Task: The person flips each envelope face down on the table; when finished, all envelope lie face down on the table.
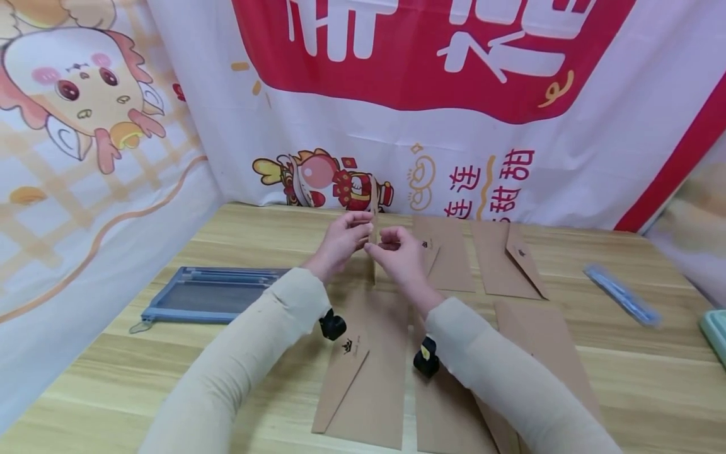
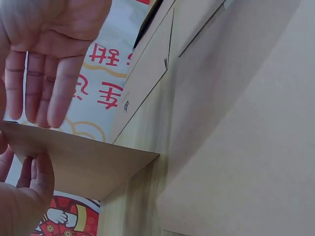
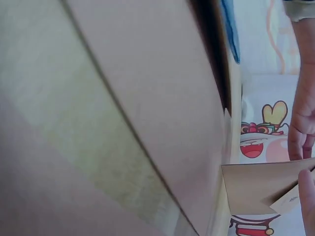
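Note:
Between my hands a brown paper envelope stands on edge, seen almost edge-on in the head view. My left hand grips it from the left, its fingertips bent against the paper in the left wrist view. From the other side my right hand holds it near the top, thumb toward me and fingers partly hidden by the paper. A printed flap shows on the envelope in the right wrist view, near the right thumb. Below the hands lies another brown envelope with a small dark crown print and a slanted flap.
More brown envelopes lie flat: one back middle, one back right, others at front middle and right. A blue zip pouch is at left. Rightward lie a slim blue item and a green object.

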{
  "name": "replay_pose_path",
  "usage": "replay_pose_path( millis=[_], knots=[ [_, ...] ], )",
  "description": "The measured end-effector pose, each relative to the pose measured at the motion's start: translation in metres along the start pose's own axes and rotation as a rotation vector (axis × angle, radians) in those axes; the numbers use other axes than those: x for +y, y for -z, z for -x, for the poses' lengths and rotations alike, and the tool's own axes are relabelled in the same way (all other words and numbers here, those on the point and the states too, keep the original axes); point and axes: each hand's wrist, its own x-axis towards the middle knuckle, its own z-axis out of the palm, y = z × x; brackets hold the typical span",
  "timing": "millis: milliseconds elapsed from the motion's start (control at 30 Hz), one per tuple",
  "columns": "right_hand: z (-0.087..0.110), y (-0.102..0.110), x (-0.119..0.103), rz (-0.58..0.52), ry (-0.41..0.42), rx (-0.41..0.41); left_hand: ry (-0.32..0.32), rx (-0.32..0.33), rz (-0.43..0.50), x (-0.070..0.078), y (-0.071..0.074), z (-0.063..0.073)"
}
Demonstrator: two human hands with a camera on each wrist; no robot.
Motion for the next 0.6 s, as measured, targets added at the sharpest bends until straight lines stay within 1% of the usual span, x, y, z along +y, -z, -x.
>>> replay_pose_path(
  millis=[133,267,433,600],
  knots=[
    [-0.001,-0.005,0.004,0.049,0.008,0.035,0.028,-0.01,-0.011,-0.001,-0.002,-0.001],
    [-0.003,-0.009,0.01,0.035,0.039,0.064,0.033,-0.028,0.002,-0.003,-0.003,-0.003],
    [-0.004,-0.011,0.013,0.024,0.08,0.101,-0.006,-0.035,0.081,-0.01,-0.006,-0.005],
    [-0.001,-0.011,0.011,0.082,0.137,0.155,-0.049,-0.04,0.187,-0.014,-0.011,-0.004]
  ],
)
